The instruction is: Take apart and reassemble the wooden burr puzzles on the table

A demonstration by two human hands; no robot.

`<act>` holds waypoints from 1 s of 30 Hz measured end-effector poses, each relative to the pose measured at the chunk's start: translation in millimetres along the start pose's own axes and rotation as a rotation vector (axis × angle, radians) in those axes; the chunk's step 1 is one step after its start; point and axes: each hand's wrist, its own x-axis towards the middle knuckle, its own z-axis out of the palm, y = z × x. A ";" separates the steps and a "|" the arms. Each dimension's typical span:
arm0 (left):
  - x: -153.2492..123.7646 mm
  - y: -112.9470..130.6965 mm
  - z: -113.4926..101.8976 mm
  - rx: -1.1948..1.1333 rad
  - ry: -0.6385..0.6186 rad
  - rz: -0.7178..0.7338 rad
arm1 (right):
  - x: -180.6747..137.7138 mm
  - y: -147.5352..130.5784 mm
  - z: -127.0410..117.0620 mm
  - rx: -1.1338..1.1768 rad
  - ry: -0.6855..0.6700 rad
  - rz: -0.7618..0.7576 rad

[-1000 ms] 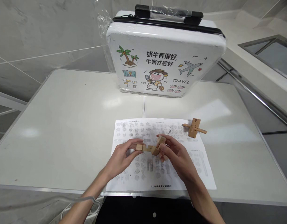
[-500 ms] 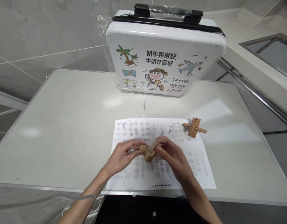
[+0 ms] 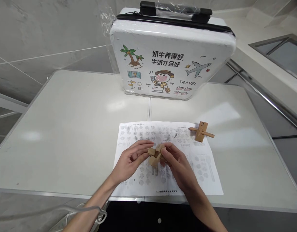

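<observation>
Over the printed sheet, both of my hands meet at small notched wooden pieces that look like parts of an interlocking burr puzzle. My left hand pinches a short wooden burr piece between thumb and fingers, its far end pointing right. My right hand grips the other wooden burr pieces by their right side, with thumb on top. The left piece lies against them, partly over a gap; whether it sits in a notch I cannot tell. Fingers hide part of the wood.
On the sheet's upper right edge lie crossed wooden pieces, one marked with a dark character. A white plastic-wrapped suitcase with cartoon prints stands at the back of the white folding table. A grey cable passes at lower left.
My left hand has brought its piece right, against the pieces in my right hand, narrowing the gap between them. My right hand has turned its pieces slightly.
</observation>
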 end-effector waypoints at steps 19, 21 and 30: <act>-3.7 18.1 18.5 -0.100 0.127 -0.204 | -5.2 12.2 5.1 -0.157 0.129 -0.099; -2.4 17.9 19.8 -0.059 0.150 -0.193 | -5.8 10.4 5.6 -0.115 0.137 -0.095; 2.0 13.9 24.0 0.058 0.102 -0.167 | -2.4 3.8 3.8 -0.117 0.144 -0.101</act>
